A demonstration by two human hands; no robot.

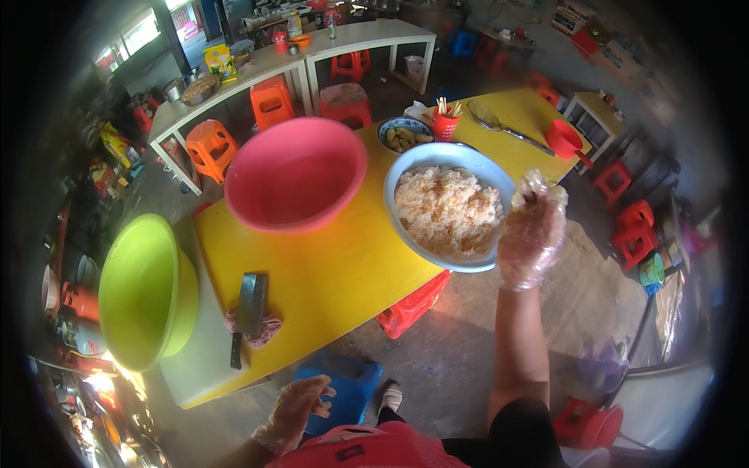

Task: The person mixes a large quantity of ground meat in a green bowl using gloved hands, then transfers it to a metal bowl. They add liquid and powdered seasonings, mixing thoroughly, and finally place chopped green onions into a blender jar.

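My right hand [533, 234], in a clear plastic glove, is raised at the right rim of a light-blue basin [391, 205]. Its fingers are bent, and I cannot tell whether anything is between them or whether it touches the rim. A heap of pale, shredded food mixture [450, 210] with orange bits fills much of that basin. My left hand [299, 406], also gloved, hovers low in front of my body near a blue plastic stool [345, 380]. Its fingers are slightly apart and nothing shows in them.
On the yellow table [327, 281] stand a pink basin [292, 169], a patterned bowl [404, 131] of food pieces, a red cup [445, 126] of sticks, a whisk [509, 128] and a red dipper [564, 139]. A cleaver [251, 304] rests on a cloth [269, 332] near a green basin [140, 292].
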